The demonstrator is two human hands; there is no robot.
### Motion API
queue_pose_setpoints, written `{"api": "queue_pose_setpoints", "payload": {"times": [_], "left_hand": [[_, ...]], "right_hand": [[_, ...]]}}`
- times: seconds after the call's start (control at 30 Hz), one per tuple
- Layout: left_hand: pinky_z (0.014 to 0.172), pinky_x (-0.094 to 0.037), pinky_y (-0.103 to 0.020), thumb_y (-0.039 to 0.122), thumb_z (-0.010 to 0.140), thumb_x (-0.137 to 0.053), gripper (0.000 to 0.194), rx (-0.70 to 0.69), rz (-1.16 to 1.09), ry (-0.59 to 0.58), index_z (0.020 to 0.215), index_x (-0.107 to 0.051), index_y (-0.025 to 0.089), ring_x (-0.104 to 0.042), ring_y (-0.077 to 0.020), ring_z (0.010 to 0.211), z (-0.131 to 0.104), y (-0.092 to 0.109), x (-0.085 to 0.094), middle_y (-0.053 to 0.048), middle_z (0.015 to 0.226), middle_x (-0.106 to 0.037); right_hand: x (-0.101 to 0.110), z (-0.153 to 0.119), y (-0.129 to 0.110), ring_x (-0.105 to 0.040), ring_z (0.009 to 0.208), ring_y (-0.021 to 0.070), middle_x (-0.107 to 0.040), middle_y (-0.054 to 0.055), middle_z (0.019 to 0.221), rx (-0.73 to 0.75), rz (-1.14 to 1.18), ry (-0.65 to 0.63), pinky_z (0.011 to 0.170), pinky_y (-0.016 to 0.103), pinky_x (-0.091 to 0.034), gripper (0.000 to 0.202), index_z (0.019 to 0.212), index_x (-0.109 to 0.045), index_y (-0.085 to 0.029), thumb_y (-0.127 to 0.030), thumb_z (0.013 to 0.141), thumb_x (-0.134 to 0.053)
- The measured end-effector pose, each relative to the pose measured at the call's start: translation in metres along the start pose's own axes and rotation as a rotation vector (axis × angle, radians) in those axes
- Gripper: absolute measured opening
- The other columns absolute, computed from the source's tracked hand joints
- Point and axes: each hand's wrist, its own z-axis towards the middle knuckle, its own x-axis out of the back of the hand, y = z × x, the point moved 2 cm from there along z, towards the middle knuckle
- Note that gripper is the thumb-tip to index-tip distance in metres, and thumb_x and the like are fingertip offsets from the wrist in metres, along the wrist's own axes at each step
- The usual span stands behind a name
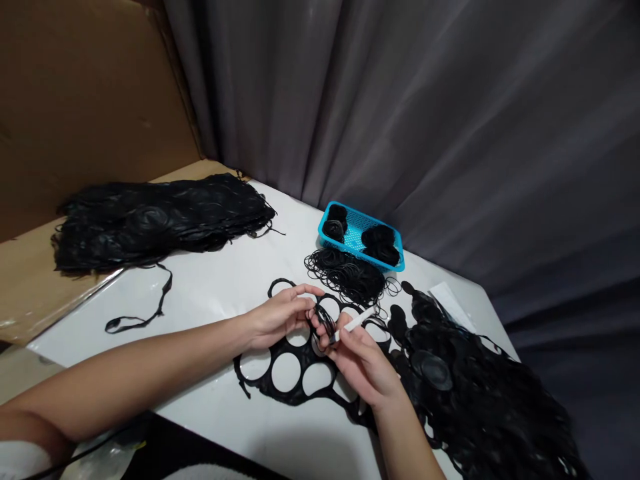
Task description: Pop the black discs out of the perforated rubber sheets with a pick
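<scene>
My left hand is closed on a small bunch of thin black rings above the middle of the white table. Close beside it, my right hand grips a slim white tool, its fingertips against the lower end of the same rings. Under both hands lies a black sheet with round holes, partly hidden by them. A loose heap of thin black rings sits just behind the hands.
A blue basket holding black ring bundles stands behind the heap. Stacked black sheets lie at the left, near a loose black strip. A large black pile and white paper are at the right. A grey curtain hangs behind.
</scene>
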Motion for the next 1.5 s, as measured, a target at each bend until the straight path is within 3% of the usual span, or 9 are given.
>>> {"api": "queue_pose_setpoints", "payload": {"times": [0.23,0.43,0.57,0.73,0.93,1.07,1.23,1.4,1.5], "left_hand": [[0.054,-0.036,-0.015,0.031,0.081,-0.083,0.043,0.154,-0.111,-0.006,0.116,-0.063,0.016,-0.058,-0.0058,0.059,-0.003,-0.009,0.003,-0.001,0.079,-0.066],[0.081,-0.05,-0.029,0.035,0.091,-0.072,0.041,0.079,-0.258,-0.179,0.125,-0.059,0.017,-0.071,-0.0217,0.093,-0.007,-0.003,-0.004,-0.011,0.105,-0.07],[0.105,-0.041,-0.043,0.034,0.097,-0.063,0.052,0.049,-0.36,-0.25,0.144,-0.045,0.02,-0.065,-0.0294,0.118,-0.009,0.003,-0.007,-0.017,0.131,-0.062],[0.109,-0.037,-0.048,0.033,0.1,-0.058,0.058,0.037,-0.383,-0.283,0.151,-0.033,0.023,-0.06,-0.0334,0.125,-0.012,0.006,-0.007,-0.018,0.141,-0.055],[0.105,-0.041,-0.048,0.033,0.096,-0.064,0.055,0.02,-0.313,-0.272,0.145,-0.042,0.022,-0.063,-0.0307,0.12,-0.01,0.003,-0.007,-0.014,0.126,-0.062],[0.096,-0.046,-0.037,0.026,0.088,-0.073,0.045,-0.042,0.028,-0.193,0.129,-0.055,0.02,-0.065,-0.0212,0.105,-0.006,0.006,-0.005,-0.007,0.104,-0.066],[0.096,-0.047,-0.036,0.025,0.096,-0.058,0.016,-0.31,1.004,-0.208,0.11,-0.064,0.021,-0.061,-0.0215,0.106,-0.038,0.003,-0.002,-0.007,0.112,-0.065],[0.119,-0.028,-0.046,0.027,0.095,-0.062,0.045,-0.475,1.437,-0.457,0.139,-0.054,0.025,-0.042,-0.0325,0.141,-0.085,-0.037,0.013,-0.011,0.15,-0.049],[0.124,-0.015,-0.048,0.032,0.095,-0.065,0.062,-0.486,1.488,-0.483,0.151,-0.041,0.028,-0.029,-0.0329,0.149,-0.093,-0.053,0.024,-0.009,0.158,-0.038]], "right_hand": [[0.0,-0.003,0.008,-0.054,0.072,0.0096,-0.062,0.0,0.084,0.003,0.095,-0.1,0.061,0.017,-0.044,0.02,0.085,-0.057,-0.021,-0.028,0.086,-0.076],[0.018,0.002,0.004,-0.057,0.071,0.0076,-0.058,-0.002,0.081,0.099,0.326,0.072,0.036,0.005,-0.034,0.023,0.093,-0.059,-0.024,-0.023,0.082,-0.079],[0.023,0.004,0.005,-0.06,0.07,0.0075,-0.062,-0.001,0.084,0.082,0.356,0.087,0.036,0.005,-0.039,0.023,0.097,-0.059,-0.022,-0.022,0.083,-0.078],[0.022,0.004,0.007,-0.06,0.068,0.0075,-0.066,0.0,0.085,0.066,0.355,0.073,0.034,0.005,-0.039,0.022,0.097,-0.059,-0.022,-0.022,0.084,-0.077],[0.023,0.002,0.009,-0.045,0.049,0.0032,-0.062,-0.002,0.078,0.074,0.369,0.069,0.03,0.004,-0.033,0.017,0.093,-0.061,-0.02,-0.018,0.084,-0.076],[0.013,-0.01,-0.001,-0.035,0.045,0.0021,-0.061,-0.001,0.079,0.161,0.294,0.031,0.03,0.004,-0.029,0.023,0.086,-0.063,-0.021,-0.017,0.075,-0.082],[0.006,-0.03,-0.009,-0.055,0.061,0.0061,-0.067,0.001,0.086,0.319,-0.077,0.261,0.055,0.014,-0.049,0.028,0.071,-0.056,-0.02,-0.023,0.073,-0.085],[0.018,-0.044,0.035,-0.064,0.075,0.0181,-0.072,0.007,0.09,0.187,-0.754,0.336,0.068,0.03,-0.051,0.029,0.07,-0.056,-0.02,-0.04,0.084,-0.072],[0.024,-0.053,0.051,-0.064,0.079,0.0214,-0.071,0.006,0.082,0.187,-1.063,0.372,0.073,0.031,-0.048,0.027,0.072,-0.057,-0.021,-0.041,0.088,-0.064]]}}
